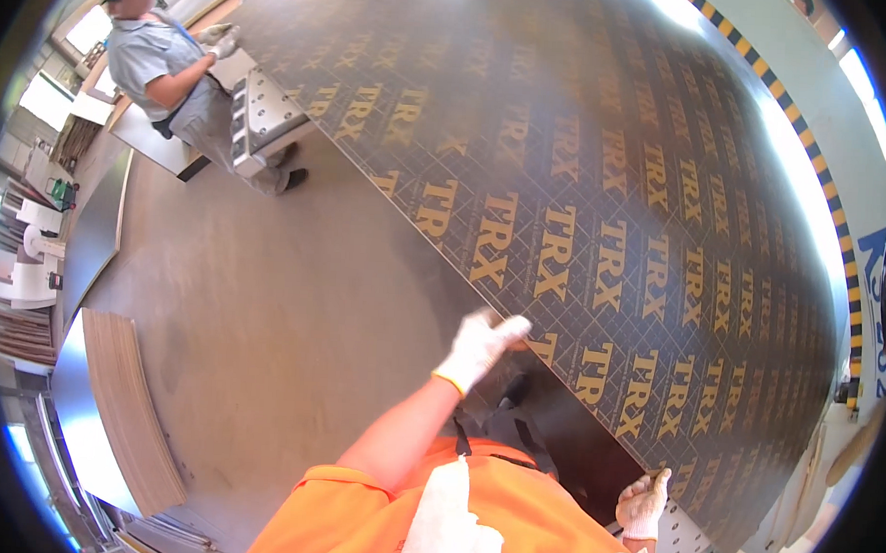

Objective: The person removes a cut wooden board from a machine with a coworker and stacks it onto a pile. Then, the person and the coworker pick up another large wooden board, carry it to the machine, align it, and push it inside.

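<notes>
A large dark board with repeated yellow printed lettering fills the upper right, its long edge running diagonally toward me. My left hand, in a white knitted glove with a yellow cuff, grips that edge near the middle of the view. Lower right, my right hand, also gloved, holds the same edge with its fingers curled round it. Beneath the board's near corner shows a light metal surface with round studs. Part of what lies under the edge is in shadow.
A co-worker in grey stands upper left beside a studded metal table. A stack of boards sits lower left, a leaning panel above it. A yellow-black striped machine edge borders the right. Concrete floor spreads left of me.
</notes>
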Action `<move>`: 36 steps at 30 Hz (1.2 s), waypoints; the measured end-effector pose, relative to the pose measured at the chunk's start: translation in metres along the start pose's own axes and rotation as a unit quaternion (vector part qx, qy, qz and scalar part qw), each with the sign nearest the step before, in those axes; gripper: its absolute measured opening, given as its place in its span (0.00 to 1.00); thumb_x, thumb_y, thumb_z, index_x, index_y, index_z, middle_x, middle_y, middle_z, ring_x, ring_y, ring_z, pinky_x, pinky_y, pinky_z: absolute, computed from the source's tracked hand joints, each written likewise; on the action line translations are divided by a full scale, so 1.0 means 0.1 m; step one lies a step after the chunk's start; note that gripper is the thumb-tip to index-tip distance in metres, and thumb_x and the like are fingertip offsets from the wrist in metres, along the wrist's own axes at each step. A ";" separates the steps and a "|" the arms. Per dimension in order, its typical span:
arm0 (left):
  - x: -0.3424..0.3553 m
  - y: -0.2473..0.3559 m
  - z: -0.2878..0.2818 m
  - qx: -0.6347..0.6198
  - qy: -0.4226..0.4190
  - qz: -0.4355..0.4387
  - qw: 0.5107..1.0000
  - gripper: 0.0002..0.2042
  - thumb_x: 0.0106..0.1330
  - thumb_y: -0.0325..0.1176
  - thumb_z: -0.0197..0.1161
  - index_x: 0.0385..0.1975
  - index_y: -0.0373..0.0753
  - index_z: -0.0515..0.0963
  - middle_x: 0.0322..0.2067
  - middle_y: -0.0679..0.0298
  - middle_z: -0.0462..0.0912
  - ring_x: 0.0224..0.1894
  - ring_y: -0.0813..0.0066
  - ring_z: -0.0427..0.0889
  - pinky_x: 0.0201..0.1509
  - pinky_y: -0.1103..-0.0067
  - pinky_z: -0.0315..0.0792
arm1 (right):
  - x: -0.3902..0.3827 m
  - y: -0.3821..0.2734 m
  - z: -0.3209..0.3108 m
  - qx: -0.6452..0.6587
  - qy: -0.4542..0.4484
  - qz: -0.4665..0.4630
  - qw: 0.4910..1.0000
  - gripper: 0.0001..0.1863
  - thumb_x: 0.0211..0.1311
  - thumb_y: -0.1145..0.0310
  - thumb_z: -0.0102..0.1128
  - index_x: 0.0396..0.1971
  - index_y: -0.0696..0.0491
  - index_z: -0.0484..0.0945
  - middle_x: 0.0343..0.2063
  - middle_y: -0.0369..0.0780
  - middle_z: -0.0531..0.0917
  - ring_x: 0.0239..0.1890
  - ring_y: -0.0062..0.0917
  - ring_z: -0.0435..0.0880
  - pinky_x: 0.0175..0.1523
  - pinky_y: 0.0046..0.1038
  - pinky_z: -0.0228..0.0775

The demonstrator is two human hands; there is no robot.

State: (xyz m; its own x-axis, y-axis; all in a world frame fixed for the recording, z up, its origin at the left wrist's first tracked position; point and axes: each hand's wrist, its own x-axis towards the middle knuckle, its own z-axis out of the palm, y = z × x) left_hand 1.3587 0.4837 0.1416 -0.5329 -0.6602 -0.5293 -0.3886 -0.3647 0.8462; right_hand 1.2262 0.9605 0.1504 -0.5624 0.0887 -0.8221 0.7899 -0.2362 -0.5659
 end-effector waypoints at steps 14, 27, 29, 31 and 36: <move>0.72 -0.28 -1.22 -0.263 0.241 0.148 0.923 0.31 0.72 0.43 0.75 0.69 0.31 0.75 0.57 0.60 0.85 0.60 0.68 0.81 0.71 0.68 0.72 | 0.91 0.26 -0.16 0.070 -0.203 0.001 0.977 0.27 0.79 0.43 0.60 0.22 0.42 0.65 0.21 0.30 0.63 0.25 0.23 0.59 0.36 0.29 0.55; -0.14 -0.54 -0.80 -0.318 0.143 0.040 0.936 0.17 0.70 0.35 0.76 0.49 0.29 0.83 0.43 0.58 0.89 0.37 0.69 0.88 0.39 0.71 0.84 | 0.67 -0.33 -0.28 -0.109 -0.072 0.044 0.990 0.28 0.78 0.37 0.58 0.29 0.48 0.72 0.25 0.35 0.74 0.28 0.28 0.70 0.36 0.33 0.67; -0.13 -0.45 -0.72 -0.298 0.150 0.001 0.943 0.18 0.69 0.36 0.77 0.47 0.28 0.83 0.40 0.57 0.88 0.37 0.68 0.87 0.40 0.69 0.85 | 0.72 -0.46 -0.10 -0.135 -0.073 0.049 0.987 0.28 0.78 0.38 0.58 0.29 0.48 0.72 0.25 0.35 0.74 0.28 0.28 0.70 0.36 0.33 0.67; -0.06 -0.68 -0.73 -0.298 0.163 0.009 0.940 0.18 0.68 0.36 0.78 0.46 0.28 0.83 0.39 0.57 0.87 0.37 0.67 0.87 0.41 0.68 0.85 | 0.80 -0.60 0.10 -0.162 -0.085 0.053 0.982 0.28 0.78 0.38 0.58 0.29 0.48 0.72 0.25 0.35 0.74 0.27 0.28 0.70 0.36 0.33 0.68; -0.05 -0.59 -0.52 -0.322 0.199 0.000 0.926 0.17 0.68 0.35 0.78 0.45 0.28 0.83 0.41 0.57 0.88 0.37 0.67 0.87 0.42 0.69 0.85 | 0.99 -0.88 0.34 -0.196 -0.098 0.051 0.974 0.27 0.79 0.39 0.58 0.30 0.48 0.72 0.25 0.35 0.75 0.27 0.28 0.70 0.35 0.33 0.68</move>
State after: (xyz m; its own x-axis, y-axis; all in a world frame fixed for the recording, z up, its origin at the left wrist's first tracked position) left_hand 1.4238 0.4746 0.0973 -0.1630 -0.8029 -0.5734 0.2076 -0.5961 0.7756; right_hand 1.0929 0.9571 0.1208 -0.4810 -0.1107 -0.8697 0.8556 0.1570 -0.4932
